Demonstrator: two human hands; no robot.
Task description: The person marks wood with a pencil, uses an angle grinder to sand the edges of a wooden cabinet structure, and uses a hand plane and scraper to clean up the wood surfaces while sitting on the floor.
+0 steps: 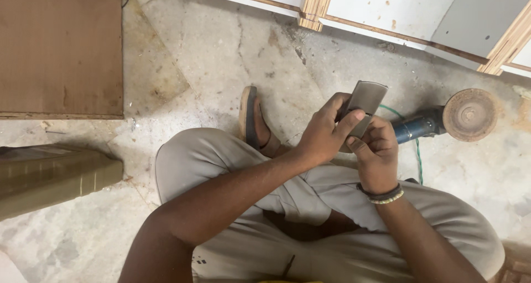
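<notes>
Sandpaper [365,97], a grey folded sheet or thin pad (hard to tell which from this angle), is being held up between both hands in front of the person's knees. The left hand [323,136] is closing round its lower left edge, thumb lying across the face and fingers curled behind, seemingly pinching it flat. The right hand [376,150] is gripping the lower end from beneath, fingers folded tight, so the sheet is standing up clear of the lap; a dark band and a bead bracelet [383,195] are sitting on that wrist.

Outward from the hands, the person is sitting cross-legged on the cracked concrete floor [210,56], one foot in a sandal [251,117] poking out just beside the left forearm. An angle grinder [442,120] with a worn rusty disc is lying on the floor just beyond the right hand, its green cord [417,150] trailing back toward the knee. A brown board [61,50] is lying well apart at the upper left, and white panels [387,6] with wood edging are lining the top.
</notes>
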